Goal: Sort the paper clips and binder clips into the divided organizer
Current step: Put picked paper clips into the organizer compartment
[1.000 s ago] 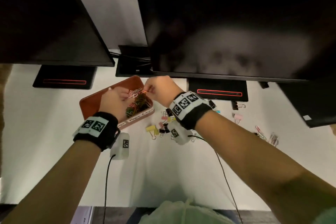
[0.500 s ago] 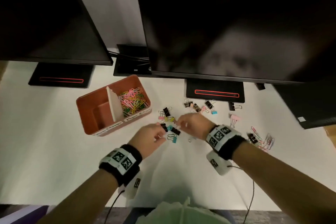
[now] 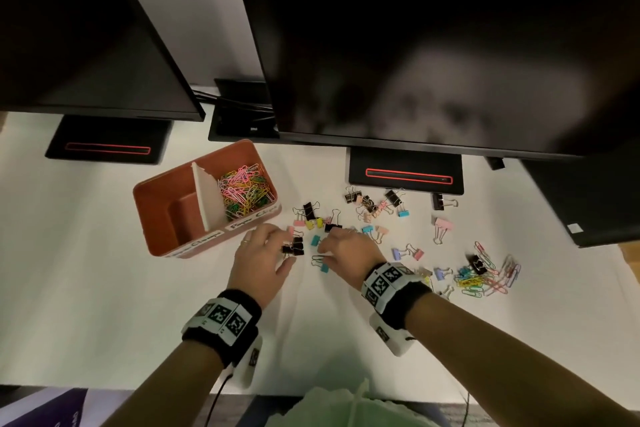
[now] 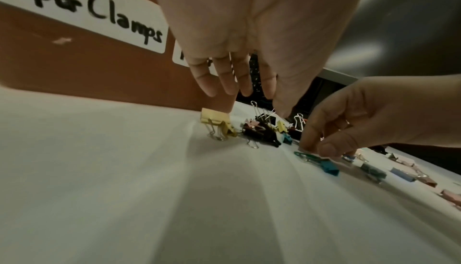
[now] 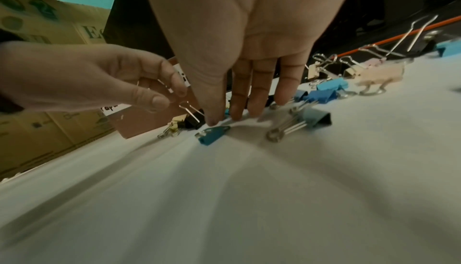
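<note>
Beside the organizer (image 3: 166, 215), whose paper clips (image 3: 244, 189) fill one compartment: we have left it; left hand (image 3: 259, 260) now pinches a black binder clip (image 3: 293, 248), right hand (image 3: 349, 250) fingertips press among loose binder clips (image 3: 375, 204). Clamp compartment awaits.

Organizer (image 4: 82, 75) front wall: white label (image 4: 99, 14) reads "aper Clamps", first letter cut off by frame edge. Second label (image 3: 254, 217) beside it, toward the paper-clip compartment, starts "Paper", rest illegible. Wristband markers: patterns only.

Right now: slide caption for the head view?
Both hands reach into scattered binder clips beside the organizer.
</note>
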Tool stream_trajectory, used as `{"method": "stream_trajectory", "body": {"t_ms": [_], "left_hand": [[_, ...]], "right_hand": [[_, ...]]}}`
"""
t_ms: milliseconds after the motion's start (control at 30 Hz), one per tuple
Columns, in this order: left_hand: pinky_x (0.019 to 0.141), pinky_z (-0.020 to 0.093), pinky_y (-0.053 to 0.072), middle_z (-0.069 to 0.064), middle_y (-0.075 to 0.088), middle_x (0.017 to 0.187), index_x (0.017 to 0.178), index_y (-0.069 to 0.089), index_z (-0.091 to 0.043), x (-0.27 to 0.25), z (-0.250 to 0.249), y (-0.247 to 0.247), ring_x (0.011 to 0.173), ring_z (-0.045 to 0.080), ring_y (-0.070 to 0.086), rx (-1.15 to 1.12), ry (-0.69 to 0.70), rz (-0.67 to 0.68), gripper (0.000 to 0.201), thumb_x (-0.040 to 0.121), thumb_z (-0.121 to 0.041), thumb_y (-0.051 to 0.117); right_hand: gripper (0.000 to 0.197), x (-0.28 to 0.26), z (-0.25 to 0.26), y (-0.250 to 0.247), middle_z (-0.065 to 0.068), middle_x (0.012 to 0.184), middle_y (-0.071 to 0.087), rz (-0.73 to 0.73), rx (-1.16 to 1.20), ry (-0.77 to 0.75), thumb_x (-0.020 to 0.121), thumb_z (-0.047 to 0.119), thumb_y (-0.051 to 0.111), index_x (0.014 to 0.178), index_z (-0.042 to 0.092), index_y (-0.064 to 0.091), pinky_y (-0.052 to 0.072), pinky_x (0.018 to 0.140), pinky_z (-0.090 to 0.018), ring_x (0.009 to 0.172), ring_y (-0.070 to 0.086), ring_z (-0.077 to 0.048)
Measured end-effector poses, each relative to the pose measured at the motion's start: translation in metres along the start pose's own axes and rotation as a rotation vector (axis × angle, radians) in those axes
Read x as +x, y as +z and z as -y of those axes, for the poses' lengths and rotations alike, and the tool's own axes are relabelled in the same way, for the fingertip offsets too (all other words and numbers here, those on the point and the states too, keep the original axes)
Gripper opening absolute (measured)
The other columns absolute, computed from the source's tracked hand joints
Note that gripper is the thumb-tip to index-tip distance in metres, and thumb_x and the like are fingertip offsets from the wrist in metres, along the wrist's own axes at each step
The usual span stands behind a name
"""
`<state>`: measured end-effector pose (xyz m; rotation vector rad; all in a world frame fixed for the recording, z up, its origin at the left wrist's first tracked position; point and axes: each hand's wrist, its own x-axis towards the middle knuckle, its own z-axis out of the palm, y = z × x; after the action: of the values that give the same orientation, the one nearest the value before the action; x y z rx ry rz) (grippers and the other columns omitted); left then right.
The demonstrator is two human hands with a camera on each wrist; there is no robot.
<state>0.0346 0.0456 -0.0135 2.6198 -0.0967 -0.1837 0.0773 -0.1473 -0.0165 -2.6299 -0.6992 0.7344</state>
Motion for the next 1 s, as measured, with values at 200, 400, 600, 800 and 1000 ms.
{"method": "stream_trajectory", "body": {"t_ms": [200,400,600,800,1000], "left_hand": [[0.073,0.037,0.048,-0.001,0.067,0.094,0.097,0.066,-0.022,0.009,0.003,0.008,0.085,0.026,0.055,0.010,-0.028,0.062,0.020,0.076,-0.021,0.069],[0.070,0.038,0.050,-0.004,0.067,0.082,0.086,0.065,-0.023,0.014,-0.001,0.007,0.072,0.021,0.056,-0.075,-0.059,0.025,0.007,0.079,-0.019,0.066],[0.080,0.035,0.049,-0.003,0.064,0.101,0.105,0.060,-0.020,0.016,-0.015,-0.004,0.085,0.016,0.055,-0.162,0.012,0.058,0.018,0.087,-0.020,0.058],[0.079,0.024,0.044,-0.007,0.059,0.102,0.109,0.058,-0.021,0.036,-0.073,0.007,0.090,0.009,0.052,-0.193,0.167,0.176,0.022,0.087,-0.021,0.058],[0.075,0.024,0.044,-0.006,0.057,0.096,0.100,0.061,-0.020,0.045,-0.155,0.056,0.087,0.010,0.053,-0.160,0.344,0.403,0.017,0.086,-0.029,0.059]], "right_hand": [[0.022,0.010,0.007,0.000,-0.008,0.107,0.061,0.083,0.052,0.050,0.088,0.015,0.050,0.104,0.014,0.064,0.052,0.082,-0.040,0.099,0.059,-0.027],[0.023,0.008,-0.002,-0.005,-0.006,0.110,0.066,0.165,0.119,0.096,0.089,0.009,0.049,0.103,0.011,0.067,0.044,0.098,-0.033,0.104,0.058,-0.022],[0.011,-0.023,-0.030,-0.026,0.003,0.098,0.056,-0.030,0.243,0.102,0.089,0.014,0.056,0.095,0.013,0.065,0.047,0.087,-0.026,0.087,0.051,-0.009],[0.023,-0.089,-0.110,-0.063,0.001,0.093,0.061,-0.256,0.260,0.287,0.088,0.012,0.059,0.109,0.016,0.064,0.040,0.077,-0.018,0.079,0.057,-0.015],[0.013,-0.170,-0.184,-0.062,-0.006,0.096,0.062,-0.233,0.174,0.421,0.085,0.017,0.063,0.094,0.017,0.072,0.051,0.080,-0.034,0.083,0.063,-0.025]]}}
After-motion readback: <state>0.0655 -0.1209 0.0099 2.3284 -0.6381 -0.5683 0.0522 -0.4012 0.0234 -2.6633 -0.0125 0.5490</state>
